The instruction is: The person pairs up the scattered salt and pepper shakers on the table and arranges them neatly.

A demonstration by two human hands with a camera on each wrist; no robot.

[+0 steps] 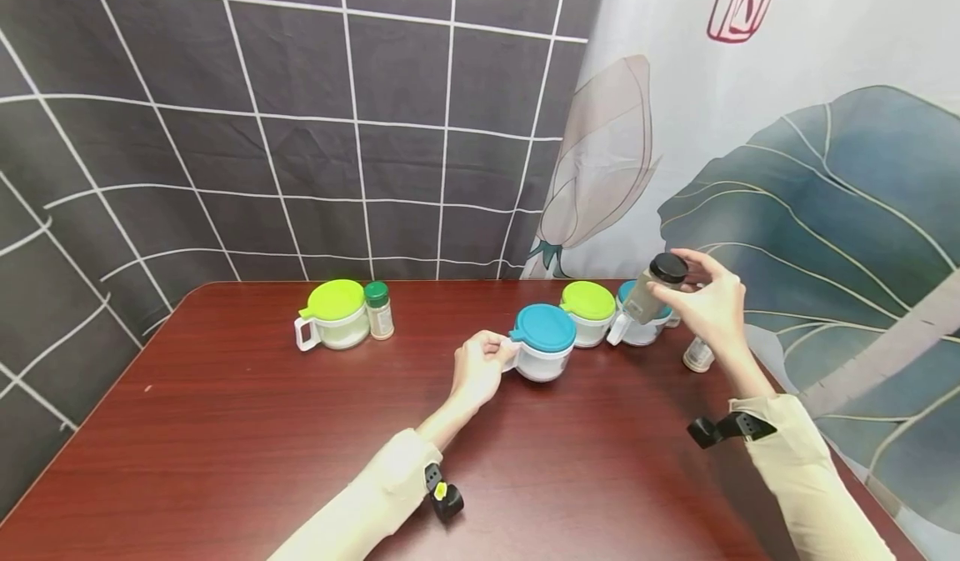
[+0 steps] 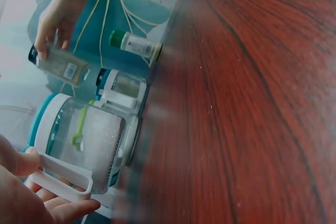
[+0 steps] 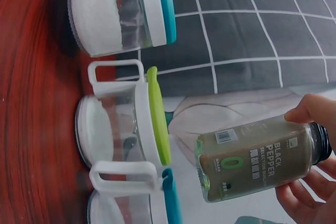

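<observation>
My left hand (image 1: pixel 478 369) grips the white handle of a clear seasoning jar (image 1: pixel 543 336) with a blue lid. White granules and a green spoon show inside this jar (image 2: pixel 94 135) in the left wrist view. On the right, my right hand (image 1: pixel 708 298) holds a black pepper bottle (image 3: pixel 252 158) near its black cap, tilted and raised above the table. Behind that bottle, partly covered by it, stands a second blue-lidded jar (image 1: pixel 639 333). Between the two blue-lidded jars is a seasoning jar with a lime-green lid (image 1: pixel 588 301).
A green-capped shaker (image 2: pixel 136 44) stands by the table's right edge, partly behind the right hand in the head view. Farther left, another lime-lidded jar (image 1: pixel 337 315) and a green-capped shaker (image 1: pixel 379 313) stand side by side near the back edge of the red-brown table (image 1: pixel 247 428).
</observation>
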